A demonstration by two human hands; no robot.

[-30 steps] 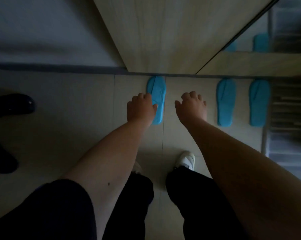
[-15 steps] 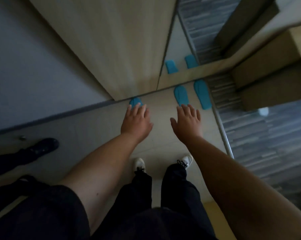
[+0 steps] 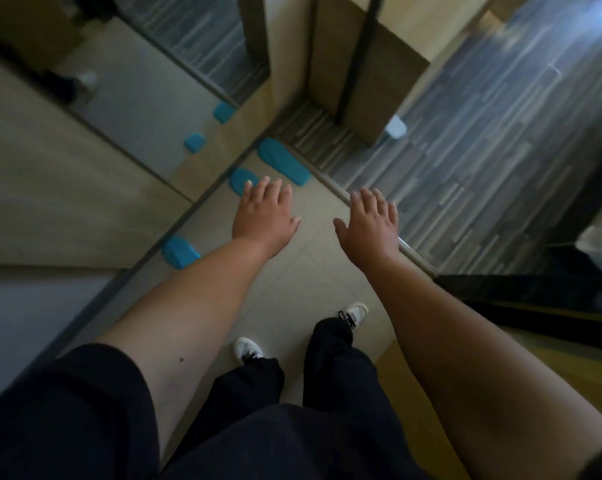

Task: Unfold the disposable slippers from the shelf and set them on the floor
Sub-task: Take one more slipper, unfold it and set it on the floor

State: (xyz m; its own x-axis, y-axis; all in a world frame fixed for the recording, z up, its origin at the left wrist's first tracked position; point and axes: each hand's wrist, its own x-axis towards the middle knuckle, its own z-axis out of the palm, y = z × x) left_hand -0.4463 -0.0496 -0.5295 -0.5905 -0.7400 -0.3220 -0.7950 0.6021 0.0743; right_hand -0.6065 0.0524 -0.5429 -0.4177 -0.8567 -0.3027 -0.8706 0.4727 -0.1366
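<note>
Three blue disposable slippers lie flat on the beige floor tiles along the base of a wooden cabinet. The farthest slipper [image 3: 282,161] is fully visible. The middle slipper [image 3: 241,180] is partly covered by my left hand [image 3: 263,216]. The nearest slipper [image 3: 180,252] is partly hidden behind my left forearm. My right hand [image 3: 370,228] hovers to the right over the tile edge. Both hands are held out above the floor, palms down, fingers spread, holding nothing.
A mirrored panel [image 3: 147,109] on the cabinet reflects two slippers. Grey striped carpet [image 3: 465,150] begins right of a metal floor strip [image 3: 413,251]. A wooden unit [image 3: 368,74] stands ahead. My white shoes [image 3: 247,348] and black trousers are below.
The view has swung right and risen, so the slippers now sit to the left. Both hands have gone from loosely curled near the floor to spread flat, and lifted away from the slippers.
</note>
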